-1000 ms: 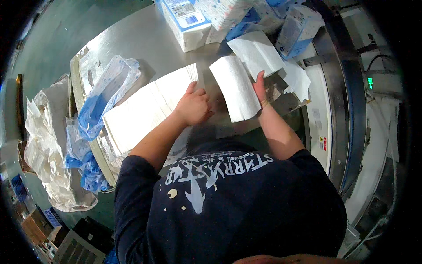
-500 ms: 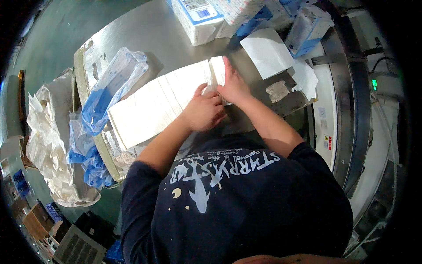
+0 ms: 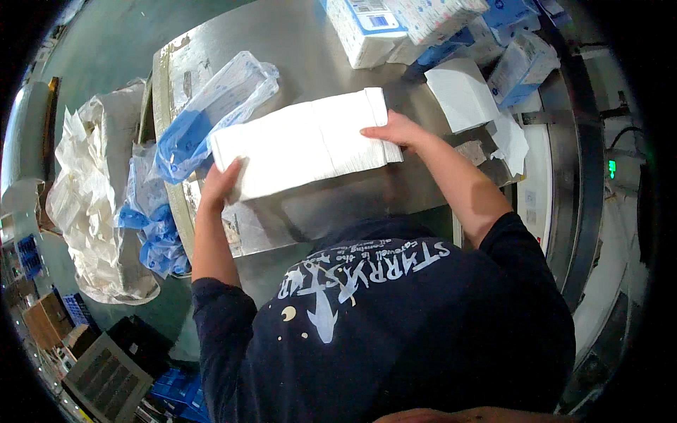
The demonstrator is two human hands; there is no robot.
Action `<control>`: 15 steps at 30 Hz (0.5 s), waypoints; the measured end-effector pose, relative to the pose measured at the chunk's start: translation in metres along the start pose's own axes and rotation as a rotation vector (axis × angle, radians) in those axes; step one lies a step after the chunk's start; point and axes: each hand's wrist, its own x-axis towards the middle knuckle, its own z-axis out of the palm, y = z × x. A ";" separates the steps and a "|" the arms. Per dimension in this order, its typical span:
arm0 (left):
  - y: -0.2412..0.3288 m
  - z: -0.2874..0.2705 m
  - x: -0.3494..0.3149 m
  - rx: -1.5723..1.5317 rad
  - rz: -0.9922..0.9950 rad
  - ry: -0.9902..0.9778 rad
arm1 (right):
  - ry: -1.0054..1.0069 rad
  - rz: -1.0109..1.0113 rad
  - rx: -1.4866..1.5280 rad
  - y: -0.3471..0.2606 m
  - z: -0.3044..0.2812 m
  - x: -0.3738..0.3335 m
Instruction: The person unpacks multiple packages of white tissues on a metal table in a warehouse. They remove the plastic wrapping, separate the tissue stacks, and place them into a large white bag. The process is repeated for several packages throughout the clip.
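Observation:
A long stack of white folded sheets (image 3: 303, 141) lies across the middle of the metal worktable (image 3: 310, 49); whether they are paper or padded cloth I cannot tell. My left hand (image 3: 222, 182) grips its left end, with the thumb on top and the other fingers mostly hidden. At the right end, my right hand (image 3: 395, 132) holds the stack, its thumb on the upper face and its fingers out of sight behind. Just beyond my left hand lies a clear and blue printed plastic bag (image 3: 211, 113), close against the stack's left end.
Several blue-and-white packs (image 3: 367, 35) stand at the far right of the table. Nearer are loose white sheets (image 3: 462, 95) and a greyish scrap (image 3: 471, 152). Left of the table hang crumpled blue bags (image 3: 159, 233) and a large white sack (image 3: 95, 204). A machine frame (image 3: 571, 211) borders the right side.
My left hand has moved from near the stack's right end to its left end. The stack now looks shorter and more tightly pressed together. The view has shifted slightly.

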 end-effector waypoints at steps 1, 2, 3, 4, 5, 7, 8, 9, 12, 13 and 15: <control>0.006 0.014 0.001 0.030 0.000 -0.008 | 0.029 -0.013 -0.124 0.009 0.002 0.006; 0.007 0.020 0.002 0.056 -0.005 -0.005 | 0.068 -0.017 -0.157 0.007 0.007 0.004; 0.009 0.022 0.010 0.195 -0.044 0.041 | 0.113 -0.026 -0.182 0.002 0.009 0.002; 0.005 0.028 0.005 0.100 0.042 0.080 | 0.158 -0.036 -0.207 0.000 0.011 -0.001; 0.000 0.031 -0.003 0.020 0.139 0.108 | 0.206 -0.108 -0.150 0.001 0.011 -0.005; -0.009 0.036 -0.018 -0.072 0.280 0.154 | 0.313 -0.227 -0.025 0.015 0.008 -0.025; -0.017 0.038 -0.025 -0.087 0.330 0.181 | 0.303 -0.250 0.018 0.020 0.009 -0.038; -0.007 0.045 -0.043 -0.199 0.342 0.103 | 0.299 -0.273 0.064 0.024 0.010 -0.053; -0.068 0.048 -0.049 0.070 0.303 0.143 | 0.306 -0.304 -0.117 0.073 0.003 -0.074; -0.072 0.056 -0.054 0.010 0.324 0.176 | 0.266 -0.293 -0.220 0.085 0.001 -0.078; -0.069 0.068 -0.065 -0.090 0.279 0.181 | 0.234 -0.312 -0.398 0.108 -0.001 -0.075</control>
